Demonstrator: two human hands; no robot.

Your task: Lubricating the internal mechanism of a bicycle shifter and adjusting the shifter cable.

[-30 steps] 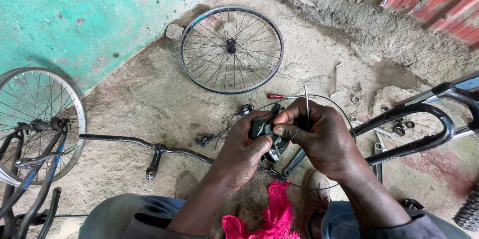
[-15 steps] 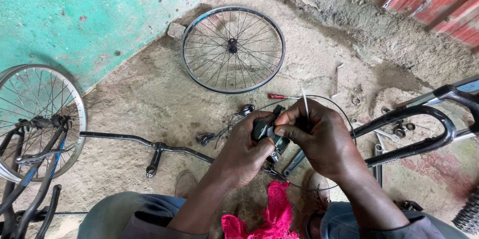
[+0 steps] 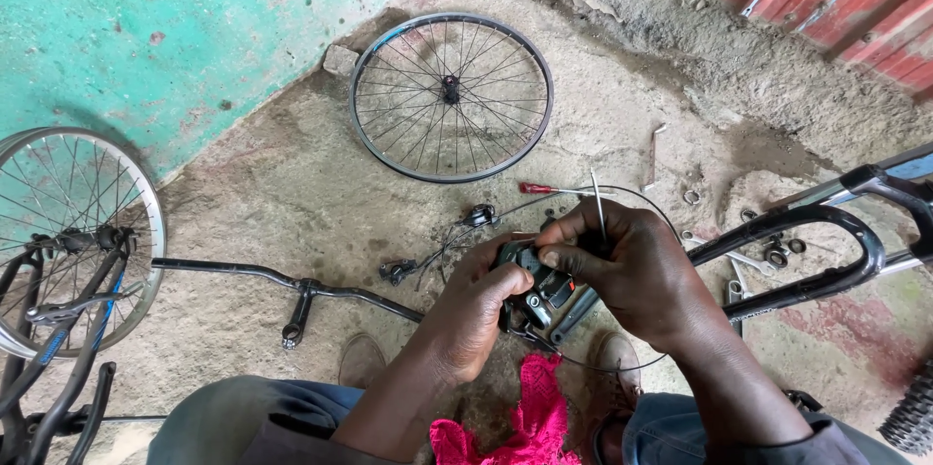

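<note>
While the left hand (image 3: 476, 314) is gripping a black shifter unit (image 3: 535, 290) at centre and the right hand (image 3: 632, 275) is pinching a thin cable (image 3: 599, 207) above it, the cable may be slipping loose or fraying; open ground is lying toward 12 o'clock, before the spoked wheel (image 3: 452, 96), with a black fork (image 3: 826, 251) crowding 3 o'clock

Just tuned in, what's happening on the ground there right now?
A person sits over a dirt floor, both hands on a small black bicycle control part. The left hand grips it from below, and the right hand pinches a thin wire cable that sticks up from it. A handlebar lies beside them, a bare spoked wheel lies flat farther off, and a pink cloth rests by the knees.
</note>
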